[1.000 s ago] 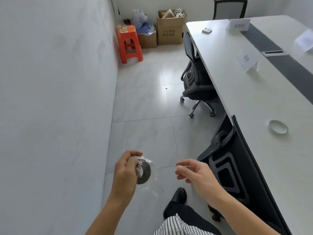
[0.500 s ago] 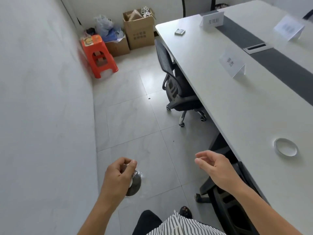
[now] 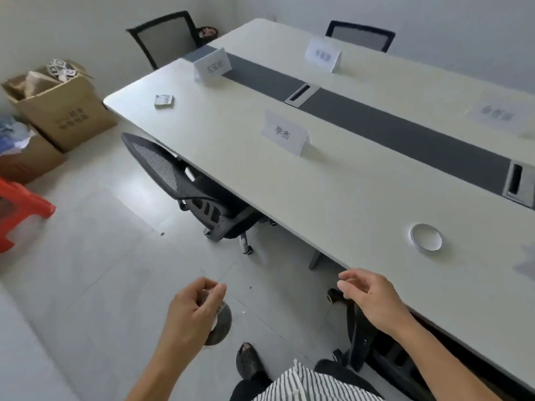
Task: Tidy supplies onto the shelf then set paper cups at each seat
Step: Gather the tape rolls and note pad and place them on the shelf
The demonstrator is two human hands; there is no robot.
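The left hand (image 3: 192, 309) pinches a dark tape roll (image 3: 220, 325) over the floor. The right hand (image 3: 369, 296), its grip loosely spread and empty, is nearer the white ring (image 3: 426, 237) lying flat ahead-right on the tabletop (image 3: 333, 183).

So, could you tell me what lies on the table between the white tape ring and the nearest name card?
Nothing: in the head view, only bare tabletop lies between the white tape ring and the nearest name card.

Tape ring (image 3: 426, 237) on table (image 3: 333, 192)
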